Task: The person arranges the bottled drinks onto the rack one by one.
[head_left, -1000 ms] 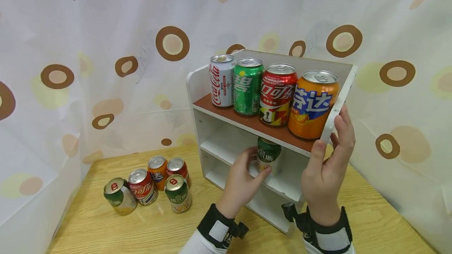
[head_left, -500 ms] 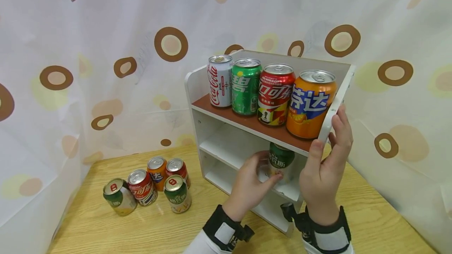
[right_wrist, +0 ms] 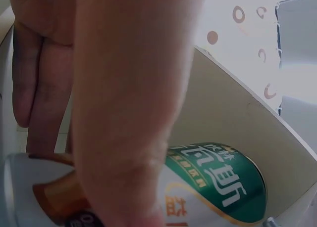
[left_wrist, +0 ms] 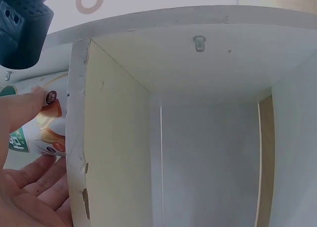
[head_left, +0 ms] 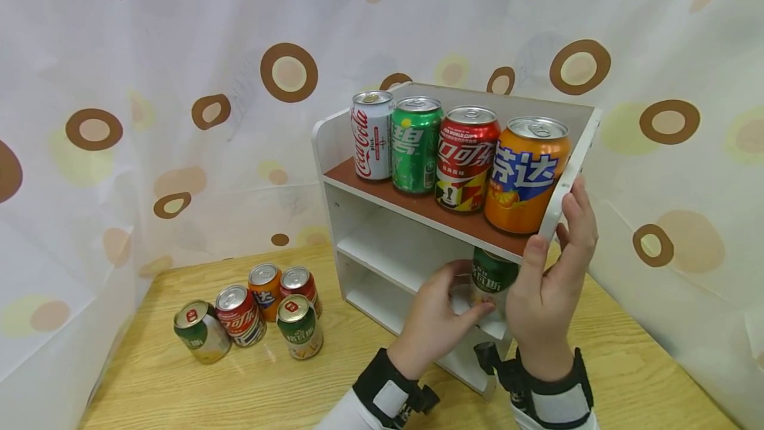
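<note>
Spotted white sheeting (head_left: 334,18); wooden tabletop (head_left: 239,390)

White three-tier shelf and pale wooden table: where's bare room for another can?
On the white shelf, the middle board is bare between the left wall and the left hand. The wooden table is bare in front of the five coloured metal cans. It's crowded along the brown top board, and where that hand grips a green-and-white can.

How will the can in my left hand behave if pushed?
The can may feel slippery, since it looks smooth. Held upright, it would probably slide rather than roll; tipped over, it could roll, being round.
</note>
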Demonstrator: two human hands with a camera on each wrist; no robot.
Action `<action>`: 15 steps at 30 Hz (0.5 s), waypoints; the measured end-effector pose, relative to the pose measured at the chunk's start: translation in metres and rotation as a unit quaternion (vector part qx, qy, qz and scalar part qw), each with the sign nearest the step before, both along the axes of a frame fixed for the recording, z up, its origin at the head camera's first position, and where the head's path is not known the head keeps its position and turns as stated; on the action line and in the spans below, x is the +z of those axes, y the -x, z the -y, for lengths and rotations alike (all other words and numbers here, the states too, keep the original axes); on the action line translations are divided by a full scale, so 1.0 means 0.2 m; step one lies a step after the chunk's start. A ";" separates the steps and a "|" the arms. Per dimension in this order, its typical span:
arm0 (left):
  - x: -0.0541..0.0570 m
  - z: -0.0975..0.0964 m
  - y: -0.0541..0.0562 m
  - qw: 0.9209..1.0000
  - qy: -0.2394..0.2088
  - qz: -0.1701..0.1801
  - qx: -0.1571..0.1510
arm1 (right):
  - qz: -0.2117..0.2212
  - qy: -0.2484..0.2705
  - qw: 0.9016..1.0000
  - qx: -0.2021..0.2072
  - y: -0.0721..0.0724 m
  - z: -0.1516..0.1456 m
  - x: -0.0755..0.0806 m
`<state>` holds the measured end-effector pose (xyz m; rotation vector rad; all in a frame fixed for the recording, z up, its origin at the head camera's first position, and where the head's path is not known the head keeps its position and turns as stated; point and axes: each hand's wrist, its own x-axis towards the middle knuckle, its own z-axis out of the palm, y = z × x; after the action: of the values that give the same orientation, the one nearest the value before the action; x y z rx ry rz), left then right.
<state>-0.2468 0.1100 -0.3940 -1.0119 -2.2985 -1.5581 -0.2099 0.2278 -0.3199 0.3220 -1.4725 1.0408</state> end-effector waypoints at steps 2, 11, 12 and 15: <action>0.00 0.00 0.00 1.000 -0.001 -0.004 0.000 | -0.002 0.002 1.000 0.000 0.00 0.00 0.00; 0.00 0.00 -0.01 1.000 0.010 -0.013 0.007 | -0.005 -0.001 1.000 0.001 0.00 0.00 0.00; 0.00 0.00 -0.01 1.000 0.011 -0.013 0.008 | -0.006 -0.001 1.000 0.001 0.00 0.00 0.00; 0.00 0.00 -0.01 1.000 0.014 -0.014 0.010 | -0.006 -0.001 1.000 0.002 0.01 0.00 0.00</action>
<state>-0.2442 0.1101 -0.3939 -1.0076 -2.3101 -1.5001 -0.2111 0.2273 -0.3203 0.3330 -1.4631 1.0395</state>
